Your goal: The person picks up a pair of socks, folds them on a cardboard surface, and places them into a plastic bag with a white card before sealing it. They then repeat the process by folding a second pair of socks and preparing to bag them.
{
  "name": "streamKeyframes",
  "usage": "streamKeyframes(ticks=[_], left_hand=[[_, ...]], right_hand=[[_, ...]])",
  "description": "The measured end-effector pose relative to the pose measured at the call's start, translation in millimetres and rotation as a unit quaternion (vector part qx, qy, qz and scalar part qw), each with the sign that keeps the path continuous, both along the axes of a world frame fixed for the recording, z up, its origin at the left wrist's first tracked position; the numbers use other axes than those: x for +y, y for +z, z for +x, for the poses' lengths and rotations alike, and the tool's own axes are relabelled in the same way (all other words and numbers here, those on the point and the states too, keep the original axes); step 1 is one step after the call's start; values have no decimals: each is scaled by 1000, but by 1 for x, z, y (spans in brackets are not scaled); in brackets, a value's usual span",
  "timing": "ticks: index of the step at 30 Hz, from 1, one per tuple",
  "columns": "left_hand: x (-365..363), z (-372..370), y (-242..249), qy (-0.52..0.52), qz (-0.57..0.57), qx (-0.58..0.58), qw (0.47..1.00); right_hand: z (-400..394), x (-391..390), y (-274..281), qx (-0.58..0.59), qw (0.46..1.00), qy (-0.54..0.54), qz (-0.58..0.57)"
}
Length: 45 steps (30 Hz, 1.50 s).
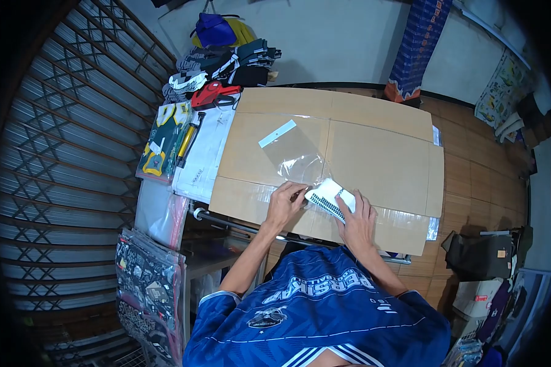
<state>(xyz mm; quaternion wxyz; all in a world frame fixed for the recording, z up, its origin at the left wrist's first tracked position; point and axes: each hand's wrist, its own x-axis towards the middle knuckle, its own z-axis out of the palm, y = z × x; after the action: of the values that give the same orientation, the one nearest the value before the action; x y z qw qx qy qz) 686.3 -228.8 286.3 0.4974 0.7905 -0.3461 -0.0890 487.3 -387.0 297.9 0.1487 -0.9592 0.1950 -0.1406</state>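
Right fingers (363, 205) grip the cloth (329, 194), likely light, soft, best held along its fold; left fingers (292, 188) seemingly pinch the thin, slippery-looking bag (297, 154).

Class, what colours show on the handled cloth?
The cloth is white with black markings; head view.

You wear a blue jersey (343, 315) with a faint tonal pattern and thin white piping. Bold white lettering (318, 286) crosses it, partly lost in folds. A dark-and-white badge (267, 317) and a small white slanted-bar logo (386, 308) sit below. Your collar (304, 356), lower centre of the frame, is striped blue and white; your right sleeve (217, 301) has white trim.
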Motion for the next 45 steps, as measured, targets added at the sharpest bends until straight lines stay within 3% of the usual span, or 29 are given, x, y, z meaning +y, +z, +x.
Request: streamKeyframes(ticks=[14, 17, 20, 25, 33, 45], left_hand=[[4, -14, 0, 47, -45, -139, 988], [7, -16, -10, 88, -56, -87, 991], [12, -23, -7, 140, -67, -137, 978], [26, -34, -26, 167, 96, -135, 972], [22, -33, -24, 184, 121, -88, 972], [28, -29, -25, 180, 162, -69, 968]], right_hand=[[47, 29, -10, -24, 999, -28, 9], [56, 31, -9, -31, 999, -14, 35], [57, 29, 5, -45, 997, -2, 68], [27, 16, 1, -37, 994, -12, 104], [26, 18, -18, 32, 993, -16, 110], [93, 28, -18, 25, 992, -1, 121]])
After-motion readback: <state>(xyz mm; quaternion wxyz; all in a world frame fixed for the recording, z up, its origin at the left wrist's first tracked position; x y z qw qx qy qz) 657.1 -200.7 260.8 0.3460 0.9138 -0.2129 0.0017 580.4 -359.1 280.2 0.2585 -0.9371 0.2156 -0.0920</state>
